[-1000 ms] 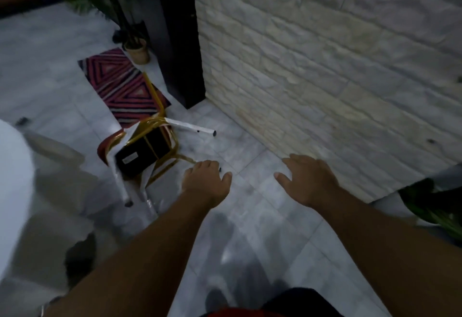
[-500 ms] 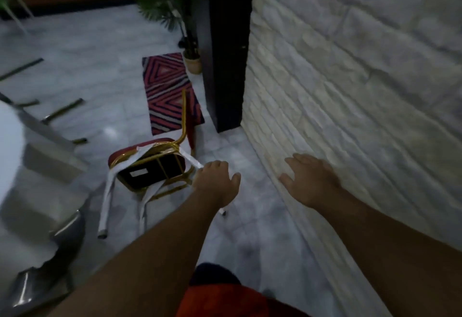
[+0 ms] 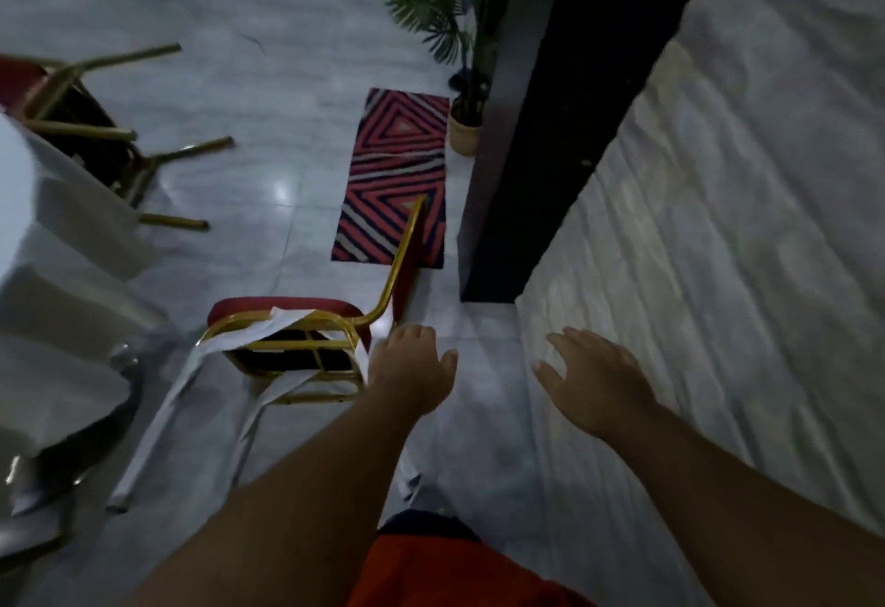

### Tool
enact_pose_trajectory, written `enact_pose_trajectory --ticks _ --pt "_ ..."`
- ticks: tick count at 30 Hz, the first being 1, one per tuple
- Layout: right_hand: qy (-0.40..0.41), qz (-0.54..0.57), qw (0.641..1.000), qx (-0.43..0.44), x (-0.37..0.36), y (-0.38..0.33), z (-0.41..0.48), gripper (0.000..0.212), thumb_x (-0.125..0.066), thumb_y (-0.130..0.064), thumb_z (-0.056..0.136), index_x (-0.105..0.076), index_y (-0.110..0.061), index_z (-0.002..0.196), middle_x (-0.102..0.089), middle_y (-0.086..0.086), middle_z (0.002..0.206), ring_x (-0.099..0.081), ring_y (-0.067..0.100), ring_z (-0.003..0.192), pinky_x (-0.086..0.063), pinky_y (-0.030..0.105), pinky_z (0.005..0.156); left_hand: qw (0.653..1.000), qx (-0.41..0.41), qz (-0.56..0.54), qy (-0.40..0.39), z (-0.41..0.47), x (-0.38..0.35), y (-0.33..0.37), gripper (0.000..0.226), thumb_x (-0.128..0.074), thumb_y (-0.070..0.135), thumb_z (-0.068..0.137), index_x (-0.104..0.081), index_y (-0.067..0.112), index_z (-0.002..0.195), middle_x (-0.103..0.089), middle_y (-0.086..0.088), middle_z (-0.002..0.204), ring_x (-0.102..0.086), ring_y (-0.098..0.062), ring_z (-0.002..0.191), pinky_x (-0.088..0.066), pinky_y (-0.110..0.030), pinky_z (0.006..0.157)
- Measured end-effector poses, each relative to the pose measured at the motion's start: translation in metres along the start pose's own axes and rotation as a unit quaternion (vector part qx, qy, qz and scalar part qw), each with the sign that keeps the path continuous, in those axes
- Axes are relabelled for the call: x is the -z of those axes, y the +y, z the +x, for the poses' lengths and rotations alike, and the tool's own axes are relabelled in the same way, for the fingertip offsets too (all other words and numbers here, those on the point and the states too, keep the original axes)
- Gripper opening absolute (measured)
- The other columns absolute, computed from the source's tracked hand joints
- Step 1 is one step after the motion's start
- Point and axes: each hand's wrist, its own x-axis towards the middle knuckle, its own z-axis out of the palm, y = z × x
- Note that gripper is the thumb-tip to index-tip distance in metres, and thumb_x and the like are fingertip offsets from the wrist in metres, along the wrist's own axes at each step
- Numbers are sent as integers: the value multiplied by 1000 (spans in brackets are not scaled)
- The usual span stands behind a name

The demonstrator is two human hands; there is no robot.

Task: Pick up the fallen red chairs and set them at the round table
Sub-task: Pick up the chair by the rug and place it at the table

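Now we reach for the nearer fallen chair.

Our left hand (image 3: pixel 412 369), fingers loosely spread and empty, hovers at the seat corner of the red-cushioned, gold-framed chair (image 3: pixel 292 343) lying on its side on the grey tiled floor (image 3: pixel 268 79), ahead-left of us; its back points away toward the striped rug (image 3: pixel 397 166), white-wrapped legs toward us. Our right hand (image 3: pixel 594 381), also spread and empty, is farther off.

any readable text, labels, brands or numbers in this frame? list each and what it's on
None can be read.
The underside of the fallen red chair near the left hand shows no legible label in this view; it is dark and partly covered by white wrapping.
The second fallen chair, the patterned rug and the plant pot show no lettering.
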Motion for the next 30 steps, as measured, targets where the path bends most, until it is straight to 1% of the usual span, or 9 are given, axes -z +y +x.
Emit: enact_pose_trajectory --ticks 5,8,11,16,19,22,25,29,30 --pt "0 -21 999 43 46 -20 99 64 -32 -54 104 -28 -20 157 -26 4 165 -25 21 151 -14 37 123 998 42 -39 12 69 21 -13 55 -40 56 99 -54 14 132 -60 -9 134 -55 -27 125 -46 -44 105" --pt "-5 -24 996 85 57 -52 152 64 -35 -54 103 -29 -21 157 -26 4 166 -25 21 151 -17 39 124 995 75 -64 32 100 32 -25 52 -41 54 99 -55 14 129 -61 -9 132 -56 -27 123 -47 -43 103" --pt "-10 -37 991 127 62 -91 207 59 -40 -52 102 -35 -23 153 -33 3 162 -28 21 149 -21 39 122 987 108 -107 50 130 38 -35 52 -41 53 98 -55 14 129 -61 -9 131 -56 -26 121 -48 -43 102" --pt "-65 -57 975 204 65 -137 313 60 -44 -50 102 -35 -23 154 -34 0 162 -28 20 149 -19 36 121 966 179 -165 81 192 33 -51 53 -34 58 92 -56 20 123 -63 -2 121 -58 -23 113 -48 -39 96" --pt "-79 -98 964 236 58 -152 402 60 -48 -48 101 -36 -22 153 -37 2 160 -31 21 147 -23 36 119 951 231 -193 71 241 27 -60 48 -40 53 94 -54 20 127 -60 -2 127 -55 -23 119 -43 -38 101" --pt "-116 -132 952 249 44 -166 492 63 -48 -48 101 -30 -23 155 -31 3 163 -25 21 151 -21 37 122 931 281 -225 61 302 13 -66 44 -48 48 95 -53 21 129 -59 -2 131 -54 -24 121 -42 -38 101" --pt "-134 -147 944 265 28 -174 575 64 -51 -45 99 -29 -25 156 -30 3 163 -24 22 151 -21 40 123 919 300 -253 45 374 -6 -74 45 -52 46 94 -52 21 130 -58 -2 133 -53 -24 123 -43 -38 103" --pt "-170 -150 927 298 -7 -174 667 68 -53 -48 90 -33 -28 152 -38 2 157 -33 26 146 -31 51 118 907 317 -278 14 468 -40 -87 43 -54 42 93 -50 16 127 -57 -7 131 -51 -28 123 -43 -42 104" --pt "-180 -161 918 314 -18 -173 686 72 -55 -47 88 -31 -28 153 -35 2 158 -31 27 147 -28 51 120 900 328 -288 18 487 -50 -89 43 -56 41 93 -50 16 127 -57 -8 130 -52 -28 122 -43 -43 104"
